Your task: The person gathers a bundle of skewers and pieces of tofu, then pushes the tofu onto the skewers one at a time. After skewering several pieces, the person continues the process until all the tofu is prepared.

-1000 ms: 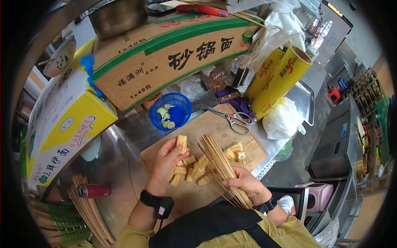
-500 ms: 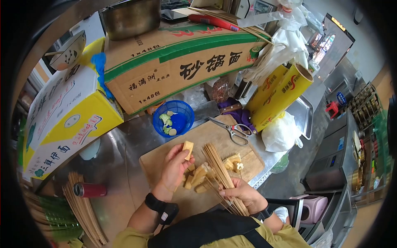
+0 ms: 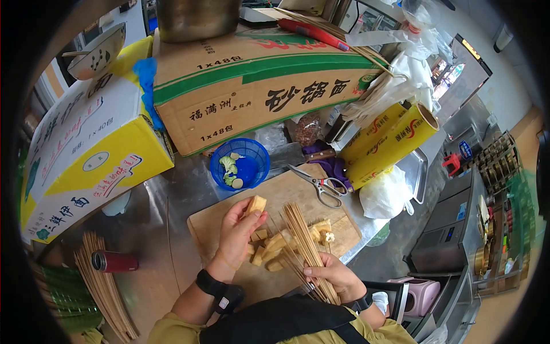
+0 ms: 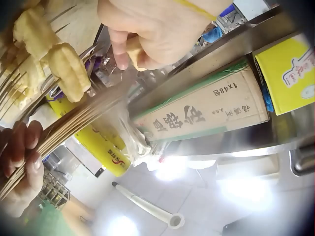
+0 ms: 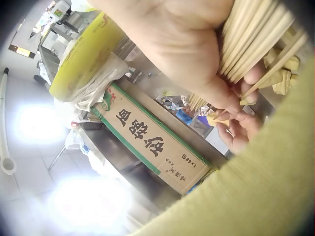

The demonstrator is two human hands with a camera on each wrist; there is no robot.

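Head view: left hand [image 3: 238, 229] raised over the cutting board [image 3: 209, 229], thumb and fingertips pinching one tofu piece [image 3: 256, 204], which is up off the board. The tofu pile [image 3: 268, 245] lies on the board between both hands. Right hand [image 3: 335, 275] is wrapped tight round the lower end of the skewer bundle [image 3: 303, 241], whose tips fan up over the pile. Scissors [image 3: 321, 183] sit on the board's far edge, with the blue basket [image 3: 215, 166] behind and the yellow roll [image 3: 389, 140] to the right. Left wrist view: fingers curled on the tofu piece [image 4: 134, 46], and the skewer bundle [image 4: 74, 123] crosses below it, near but not touching. More tofu sits upper left. Right wrist view: the right hand [image 5: 187, 44] is clamped on the sticks, and one stick [image 5: 270, 66] juts apart from the rest, toward the left hand [image 5: 238, 130]. Cardboard box [image 5: 147, 140] in the background. Judgement: the step looks like threading the piece on a stick. To do it well, hold the piece by its sides, with fingertips off the far face. Work one stick free of the bundle, aim it through the middle along the long axis, and push slow so the tofu doesn't split.
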